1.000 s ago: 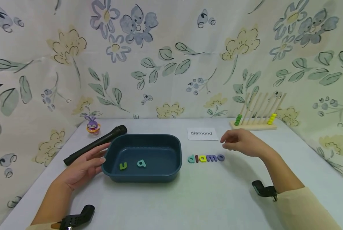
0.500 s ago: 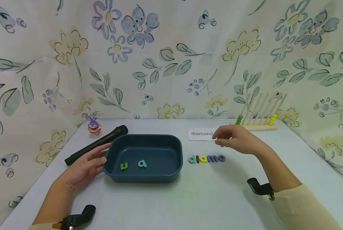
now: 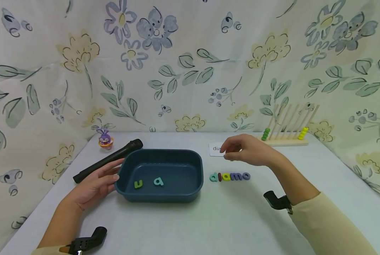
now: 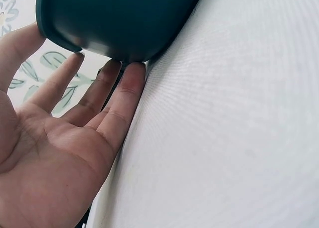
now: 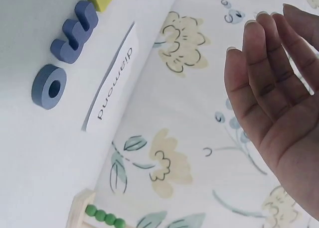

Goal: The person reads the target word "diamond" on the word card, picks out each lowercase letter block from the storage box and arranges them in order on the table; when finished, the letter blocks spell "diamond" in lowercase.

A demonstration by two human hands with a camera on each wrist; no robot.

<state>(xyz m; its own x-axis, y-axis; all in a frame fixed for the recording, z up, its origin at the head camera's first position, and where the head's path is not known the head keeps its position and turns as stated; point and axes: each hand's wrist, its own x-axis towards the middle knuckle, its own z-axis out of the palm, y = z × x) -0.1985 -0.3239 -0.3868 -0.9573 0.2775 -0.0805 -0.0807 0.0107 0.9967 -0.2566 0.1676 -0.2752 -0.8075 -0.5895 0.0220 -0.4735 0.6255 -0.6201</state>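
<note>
In the head view the left hand (image 3: 95, 186) touches the left end of a dark blue tray (image 3: 164, 198); the left wrist view shows its extended fingertips against the tray's wall (image 4: 114, 24). Inside the tray lie a green letter (image 3: 138, 184) and a teal letter (image 3: 158, 181). The right hand (image 3: 248, 150), empty with relaxed, slightly bent fingers, hovers over the table and covers part of the "diamond" card (image 3: 214, 149). Below it on the table is a row of letters reading "diamo", with a purple o (image 3: 246, 176) at its right end. The right wrist view shows the whole card (image 5: 112, 78).
A black microphone (image 3: 108, 161) lies behind the left hand, partly beside the tray. Farther back stands a small purple toy (image 3: 105, 138). At the back right is a wooden rack (image 3: 285, 142) with green and yellow beads. A floral cloth hangs behind the table.
The right hand has moved left, from beside the card to over it, covering much of its word. The left hand has stayed at the tray, and the letters have not moved on the table.
</note>
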